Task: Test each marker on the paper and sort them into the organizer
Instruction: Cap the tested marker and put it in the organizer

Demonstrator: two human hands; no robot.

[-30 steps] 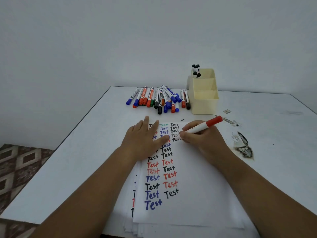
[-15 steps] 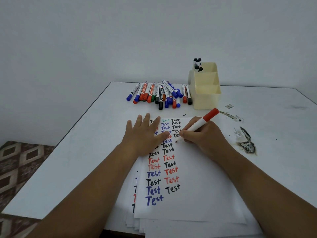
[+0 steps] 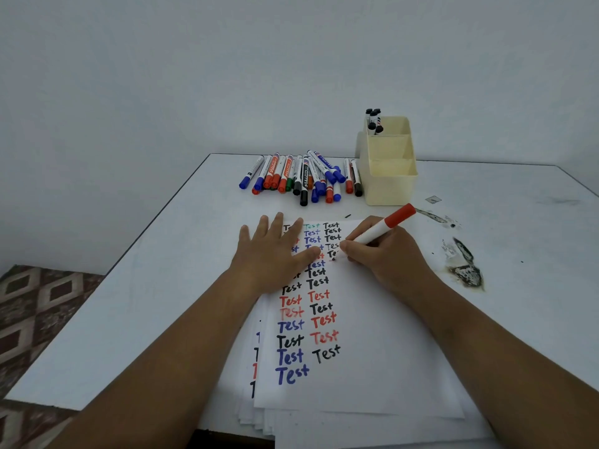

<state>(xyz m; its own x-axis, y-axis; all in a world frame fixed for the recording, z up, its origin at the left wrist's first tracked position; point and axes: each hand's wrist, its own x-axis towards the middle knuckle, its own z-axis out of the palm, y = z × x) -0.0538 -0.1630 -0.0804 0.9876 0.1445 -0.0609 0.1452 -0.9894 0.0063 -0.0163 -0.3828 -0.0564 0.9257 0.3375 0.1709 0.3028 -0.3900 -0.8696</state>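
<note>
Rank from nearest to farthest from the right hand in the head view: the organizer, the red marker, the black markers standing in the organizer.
1. Red marker: gripped in the right hand.
2. Organizer: just beyond it, at the back.
3. Black markers: in the rear compartment, farthest.

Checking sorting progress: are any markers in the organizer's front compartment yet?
No: the organizer's front compartment shows only bare walls; the black-capped markers stand in its rear compartment.

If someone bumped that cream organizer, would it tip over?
Probably not easily: the organizer looks squat and broad-based. Its only load, black-capped markers, stands in the rear compartment, so it seems light and would likely slide on the smooth table.
</note>
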